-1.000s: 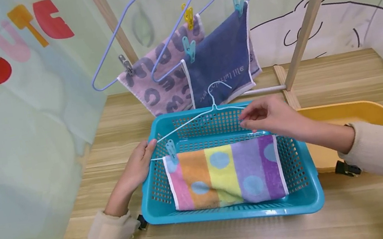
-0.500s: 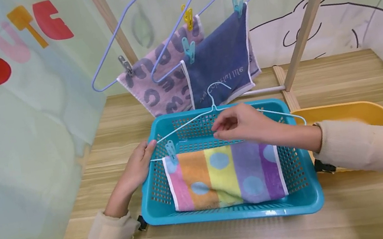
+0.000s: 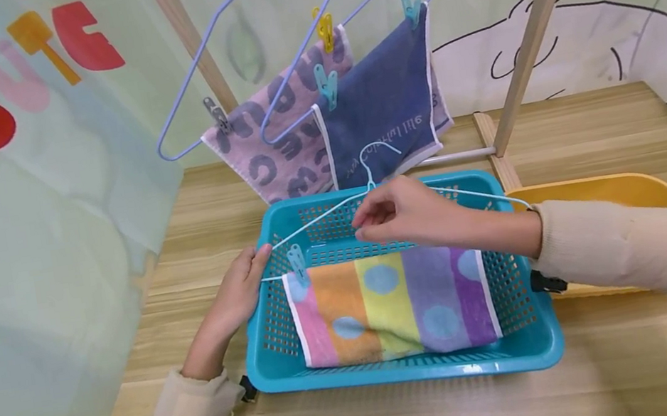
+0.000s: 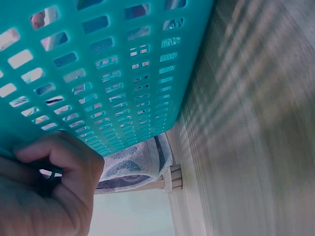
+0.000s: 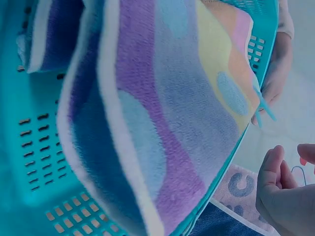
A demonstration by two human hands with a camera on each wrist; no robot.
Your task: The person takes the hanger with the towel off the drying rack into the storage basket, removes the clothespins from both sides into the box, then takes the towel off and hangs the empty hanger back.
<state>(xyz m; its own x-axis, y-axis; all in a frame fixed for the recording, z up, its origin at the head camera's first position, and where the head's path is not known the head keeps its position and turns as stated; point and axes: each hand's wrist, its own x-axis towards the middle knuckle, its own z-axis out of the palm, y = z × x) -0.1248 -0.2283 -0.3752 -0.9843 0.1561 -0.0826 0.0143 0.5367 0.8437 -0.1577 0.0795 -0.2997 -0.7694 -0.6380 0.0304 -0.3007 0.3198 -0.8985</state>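
Observation:
In the head view, my left hand grips the left end of a pale blue wire hanger at the rim of a teal basket. A striped towel with blue dots hangs over the hanger's lower bar, held near its left corner by a light blue clothespin. My right hand hovers above the towel, just below the hanger's hook, fingers bent. In the right wrist view, a gap shows between thumb and fingers, with nothing visibly held. The left wrist view shows curled left fingers against the basket wall.
Behind the basket, a pink lettered towel and a navy towel hang clipped on purple hangers from a wooden rack. A yellow bin stands to the right, partly under my right forearm.
My right hand has moved left from the hanger's right side toward its middle, slowing lately. The left hand, hanger, towel and basket stay in place.

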